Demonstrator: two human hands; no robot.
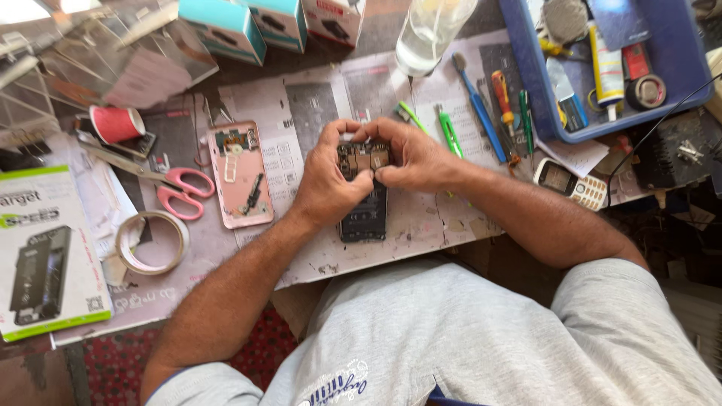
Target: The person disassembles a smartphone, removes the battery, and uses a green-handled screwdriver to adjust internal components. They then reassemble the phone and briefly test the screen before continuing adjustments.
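Observation:
An opened black smartphone (364, 213) lies on the paper-covered table with its circuit board exposed at the top. My left hand (325, 180) grips its upper left side, thumb pressed on the board. My right hand (410, 156) holds the upper right corner, fingertips pinched over the board next to the left thumb. Whether a small part sits between the fingers is hidden. A pink phone back cover (240, 174) lies to the left of my left hand.
Pink-handled scissors (180, 192), a tape roll (151, 242) and a red thread spool (116, 123) lie left. Screwdrivers and a toothbrush (476, 105) sit right of my hands. A blue tray (535, 90) of tools, a keypad phone (571, 183) and a clear bottle (429, 30) stand behind.

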